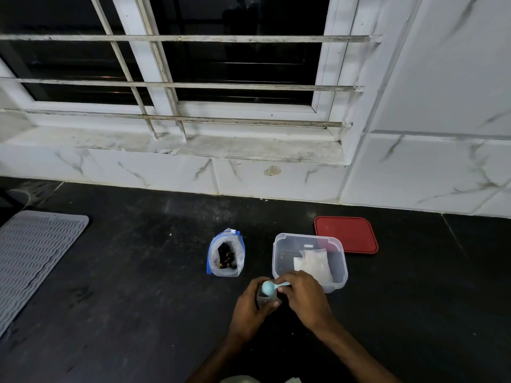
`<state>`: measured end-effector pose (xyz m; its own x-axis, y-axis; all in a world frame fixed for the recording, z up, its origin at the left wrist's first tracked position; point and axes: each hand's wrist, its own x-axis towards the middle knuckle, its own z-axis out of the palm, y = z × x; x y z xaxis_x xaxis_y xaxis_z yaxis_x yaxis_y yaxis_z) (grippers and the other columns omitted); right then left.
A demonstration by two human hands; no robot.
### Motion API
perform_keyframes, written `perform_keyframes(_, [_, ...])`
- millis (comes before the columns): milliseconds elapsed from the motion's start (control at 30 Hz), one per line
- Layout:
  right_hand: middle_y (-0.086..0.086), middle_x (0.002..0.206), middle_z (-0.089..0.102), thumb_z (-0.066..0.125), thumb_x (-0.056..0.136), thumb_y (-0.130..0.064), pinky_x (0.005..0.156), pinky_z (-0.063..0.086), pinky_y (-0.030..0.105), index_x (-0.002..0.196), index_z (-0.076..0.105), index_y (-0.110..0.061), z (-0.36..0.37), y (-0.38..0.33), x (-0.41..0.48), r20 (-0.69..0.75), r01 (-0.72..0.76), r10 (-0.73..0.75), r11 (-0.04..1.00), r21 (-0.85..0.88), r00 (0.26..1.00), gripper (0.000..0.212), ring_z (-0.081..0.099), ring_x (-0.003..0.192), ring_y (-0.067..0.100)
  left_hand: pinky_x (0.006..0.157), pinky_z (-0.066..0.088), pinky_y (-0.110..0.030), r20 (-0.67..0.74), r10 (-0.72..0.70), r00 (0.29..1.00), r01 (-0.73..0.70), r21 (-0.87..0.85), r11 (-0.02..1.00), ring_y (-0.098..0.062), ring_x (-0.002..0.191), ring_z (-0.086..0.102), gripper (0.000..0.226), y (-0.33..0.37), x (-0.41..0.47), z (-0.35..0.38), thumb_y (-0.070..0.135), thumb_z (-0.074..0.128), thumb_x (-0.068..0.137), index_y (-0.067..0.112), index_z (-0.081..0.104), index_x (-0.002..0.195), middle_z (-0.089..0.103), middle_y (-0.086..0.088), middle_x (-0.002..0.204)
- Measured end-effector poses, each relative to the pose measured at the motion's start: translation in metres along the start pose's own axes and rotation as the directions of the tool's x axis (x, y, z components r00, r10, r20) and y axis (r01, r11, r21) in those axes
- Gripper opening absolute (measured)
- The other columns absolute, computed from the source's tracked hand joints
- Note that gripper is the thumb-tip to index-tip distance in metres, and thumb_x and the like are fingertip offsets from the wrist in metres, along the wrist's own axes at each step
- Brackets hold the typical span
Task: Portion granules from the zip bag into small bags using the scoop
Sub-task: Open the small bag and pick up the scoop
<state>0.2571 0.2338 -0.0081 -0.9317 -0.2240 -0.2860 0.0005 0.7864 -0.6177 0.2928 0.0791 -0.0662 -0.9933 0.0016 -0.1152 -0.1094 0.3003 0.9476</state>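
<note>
Close together, left hand (248, 303) grips a small bag (264, 300), right hand (304, 297) pinches the blue scoop (268, 288).

one tub (277, 259). at least two small bags (313, 262) lie inside it, one held bag (265, 302) just in front of it. one zip bag (226, 254) left of the tub, one lid (347, 234) behind it, one scoop (268, 288) in front, one mat (33, 252) far left. two hands: left hand (249, 310), right hand (304, 297).
</note>
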Motion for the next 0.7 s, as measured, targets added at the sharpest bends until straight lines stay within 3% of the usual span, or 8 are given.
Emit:
perform_keyframes(100, [-0.012,0.098,0.074,0.070,0.088,-0.023,0.087,0.050,0.017,0.097,0.075,-0.024,-0.004,0.006,-0.002,-0.165,0.041,-0.001,0.971,0.236,0.986,0.011,0.066,0.091,0.003,0.084,0.052,-0.016,0.002,-0.019,1.000,0.019,-0.006,1.000,0.003,0.101,0.066,0.047,0.002,-0.003,-0.004,0.025,0.079,0.081,0.031,0.056,0.121,0.068,0.022,0.110])
perform_keyframes(200, [-0.011,0.084,0.075,0.072,0.086,-0.017,0.062,0.054,0.020,0.088,0.075,-0.022,-0.015,0.008,-0.007,-0.193,0.023,0.079,0.879,0.477,0.978,0.007,0.069,0.080,0.006,0.084,0.050,-0.014,-0.009,-0.045,0.999,0.045,-0.032,0.998,0.002,0.104,0.065,0.034,0.003,-0.007,-0.006,0.023,0.071,0.088,0.032,0.059,0.118,0.068,0.022,0.110])
perform_keyframes(267, [-0.006,0.082,0.076,0.068,0.089,-0.015,0.055,0.052,0.024,0.090,0.073,-0.018,-0.027,0.016,-0.009,-0.204,-0.014,0.191,0.762,0.648,0.960,0.006,0.069,0.076,0.012,0.083,0.052,-0.017,-0.012,-0.063,0.998,0.063,-0.038,0.997,-0.001,0.102,0.066,0.020,0.006,-0.010,-0.007,0.026,0.065,0.093,0.032,0.062,0.112,0.069,0.020,0.107])
perform_keyframes(367, [0.001,0.085,0.077,0.063,0.092,-0.014,0.058,0.047,0.030,0.095,0.071,-0.014,-0.051,0.043,-0.008,-0.230,-0.044,0.395,0.575,0.817,0.889,0.008,0.068,0.077,0.018,0.084,0.054,-0.022,-0.035,-0.084,0.996,0.083,-0.012,0.996,-0.004,0.099,0.067,0.013,0.005,-0.011,-0.008,0.026,0.062,0.095,0.033,0.067,0.105,0.070,0.016,0.102])
perform_keyframes(467, [0.006,0.090,0.072,0.063,0.090,-0.008,0.059,0.048,0.030,0.098,0.070,-0.009,-0.068,0.089,-0.006,-0.268,-0.052,0.631,0.440,0.896,0.728,0.010,0.064,0.079,0.019,0.085,0.049,-0.015,-0.113,0.001,0.994,0.008,0.084,0.996,-0.001,0.100,0.062,0.015,0.007,-0.010,-0.004,0.018,0.066,0.091,0.031,0.073,0.094,0.064,0.013,0.104])
perform_keyframes(600, [0.009,0.093,0.067,0.069,0.086,-0.008,0.066,0.050,0.035,0.095,0.072,-0.005,-0.058,0.149,0.001,-0.257,-0.254,0.796,0.451,0.855,0.549,0.010,0.058,0.078,0.019,0.081,0.046,-0.009,-0.128,0.059,0.990,-0.044,0.115,0.992,0.000,0.094,0.062,0.017,0.026,-0.011,-0.001,0.012,0.068,0.089,0.026,0.076,0.091,0.062,0.008,0.099])
perform_keyframes(700, [0.011,0.095,0.073,0.073,0.083,-0.014,0.082,0.053,0.038,0.085,0.074,-0.011,-0.040,0.170,0.003,-0.333,-0.366,0.777,0.568,0.738,0.535,0.003,0.063,0.084,0.024,0.083,0.053,-0.018,-0.073,0.027,0.997,-0.026,0.019,0.999,-0.003,0.095,0.066,0.020,0.042,-0.012,0.000,0.010,0.071,0.086,0.027,0.073,0.096,0.068,0.011,0.098])
